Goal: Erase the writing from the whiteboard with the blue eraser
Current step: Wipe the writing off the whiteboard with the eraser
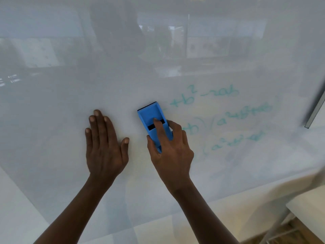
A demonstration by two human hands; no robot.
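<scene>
A glossy whiteboard (pixel 70 106) fills almost the whole view. Pale teal formulas (pixel 226 111) run in several lines across its right half, some of them smudged. My right hand (pixel 173 150) grips the blue eraser (pixel 152 118) and holds it flat against the board, just left of the writing, with the index finger lying along its top. My left hand (pixel 103 147) rests flat on the board with its fingers spread, a short way left of the eraser, and holds nothing.
The board's metal edge (pixel 315 110) shows at the far right. A white surface (pixel 309 205) juts in at the lower right, with wooden floor (pixel 288 231) below it. The board's left half carries only room reflections.
</scene>
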